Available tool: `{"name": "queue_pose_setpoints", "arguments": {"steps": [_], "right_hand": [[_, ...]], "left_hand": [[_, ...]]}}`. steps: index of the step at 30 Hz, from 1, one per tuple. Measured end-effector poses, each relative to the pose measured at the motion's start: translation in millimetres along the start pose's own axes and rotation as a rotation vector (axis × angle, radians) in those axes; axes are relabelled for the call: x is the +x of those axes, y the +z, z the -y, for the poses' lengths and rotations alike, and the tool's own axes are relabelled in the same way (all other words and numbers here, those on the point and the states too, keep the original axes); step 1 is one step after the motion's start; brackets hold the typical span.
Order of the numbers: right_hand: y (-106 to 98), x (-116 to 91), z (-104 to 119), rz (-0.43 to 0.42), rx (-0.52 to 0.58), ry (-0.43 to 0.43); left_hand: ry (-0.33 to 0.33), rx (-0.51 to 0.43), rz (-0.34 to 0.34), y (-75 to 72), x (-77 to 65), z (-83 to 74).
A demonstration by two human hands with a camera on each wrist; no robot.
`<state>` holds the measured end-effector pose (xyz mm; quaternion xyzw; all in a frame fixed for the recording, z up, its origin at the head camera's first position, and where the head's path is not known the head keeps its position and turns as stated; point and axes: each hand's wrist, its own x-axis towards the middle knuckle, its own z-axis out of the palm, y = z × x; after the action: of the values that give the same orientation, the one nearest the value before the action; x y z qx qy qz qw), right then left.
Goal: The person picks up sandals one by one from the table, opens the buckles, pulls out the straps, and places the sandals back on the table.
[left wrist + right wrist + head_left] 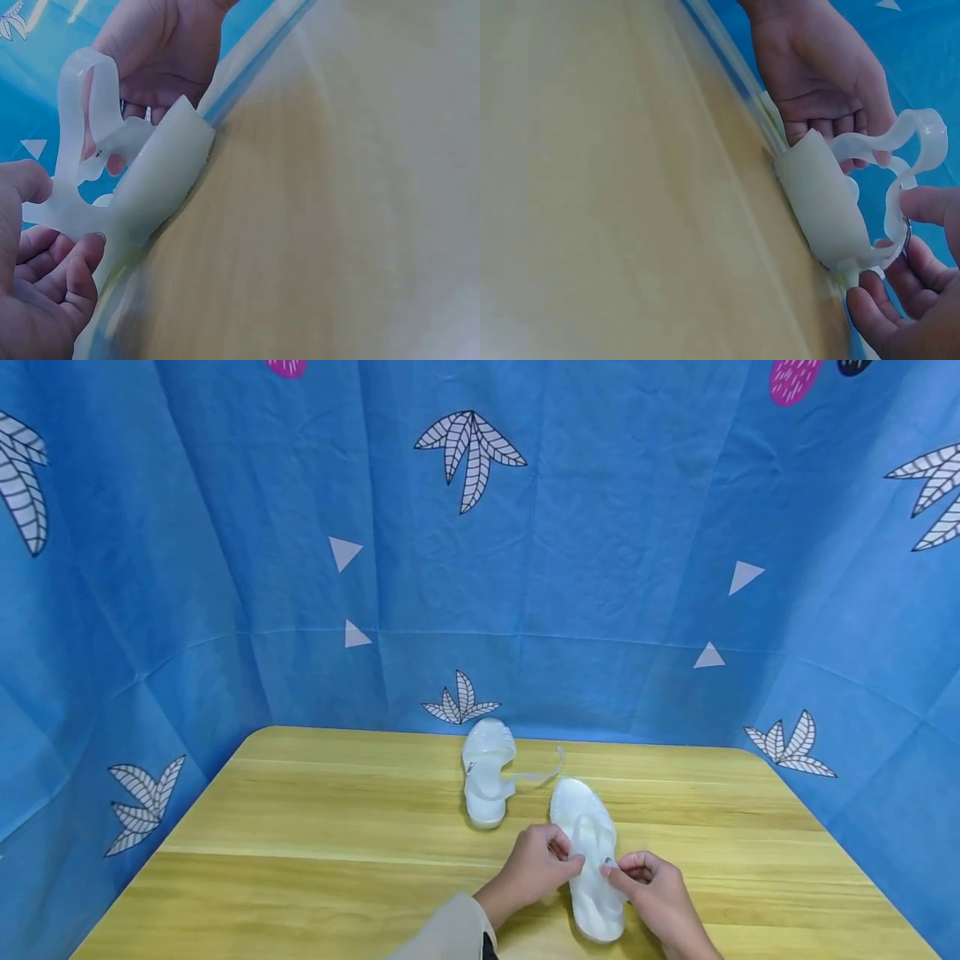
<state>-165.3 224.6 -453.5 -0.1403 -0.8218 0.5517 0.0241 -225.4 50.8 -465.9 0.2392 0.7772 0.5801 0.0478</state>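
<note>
A white, translucent sandal (592, 902) lies on the table in front of me, toe pointing away, between my two hands. My left hand (534, 865) pinches its ankle strap on the left side. On the right, my right hand (658, 895) pinches the strap near a small metal buckle. Both wrist views show the strap (71, 127) standing up in a loop above the pale heel (821, 202). A matching sandal (486, 785) lies farther back to the left, its loose strap (536, 775) stretched out to the right.
The light wooden table (337, 852) has rounded back corners. A blue curtain (600, 552) with white leaf and triangle prints hangs behind it and along both sides.
</note>
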Motion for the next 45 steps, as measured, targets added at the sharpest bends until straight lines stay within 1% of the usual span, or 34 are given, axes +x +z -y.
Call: {"name": "queue_pose_setpoints", "arguments": {"steps": [5,9,11,17,19,22,25,28,33,35,38,40,41,43,45], "right_hand": [[0.9,-10.5,-0.5,0.004,-0.072,-0.025],[2.1,-19.1,0.1,0.044,-0.078,-0.027],[2.5,-23.0,-0.4,0.07,-0.063,-0.026],[1.2,-33.6,-5.6,0.141,-0.036,-0.031],[0.6,-36.1,-8.5,0.177,-0.017,-0.026],[0.1,-38.4,-14.2,0.238,0.036,-0.027],[0.1,-39.1,-20.2,0.298,0.097,-0.055],[0.0,-39.5,-24.8,0.335,0.137,-0.09],[-1.4,-39.1,-29.0,0.373,0.151,-0.127],[-3.2,-37.5,-31.5,0.406,0.155,-0.136],[-6.3,-34.5,-35.9,0.449,0.164,-0.151],[-7.6,-32.9,-39.0,0.472,0.166,-0.176],[-8.0,-32.0,-40.1,0.48,0.168,-0.185],[-8.5,-31.2,-41.8,0.489,0.166,-0.181],[-8.8,-31.2,-42.4,0.499,0.176,-0.16]], "left_hand": [[-0.003,-0.016,0.022,-3.3,-13.2,-1.4],[-0.007,-0.045,0.042,-7.1,-25.3,-3.5],[-0.015,-0.053,0.053,-9.0,-31.8,-5.4],[0.004,-0.035,0.096,-11.8,-47.7,-10.6],[-0.002,-0.041,0.113,-12.3,-52.3,-11.2],[-0.027,-0.062,0.138,-13.4,-60.0,-11.4],[-0.032,-0.071,0.166,-14.7,-66.5,-11.9],[-0.017,-0.064,0.177,-16.0,-70.5,-13.5],[0.017,-0.052,0.166,-16.4,-72.6,-15.2],[0.015,-0.038,0.17,-16.6,-72.4,-15.6],[0.016,0.017,0.178,-17.6,-70.0,-17.1],[0.029,0.096,0.16,-18.9,-67.4,-19.1],[0.044,0.148,0.139,-19.3,-65.7,-20.6],[0.107,0.282,0.075,-19.5,-63.1,-24.9],[0.193,0.418,0.001,-18.8,-60.6,-31.4]]}}
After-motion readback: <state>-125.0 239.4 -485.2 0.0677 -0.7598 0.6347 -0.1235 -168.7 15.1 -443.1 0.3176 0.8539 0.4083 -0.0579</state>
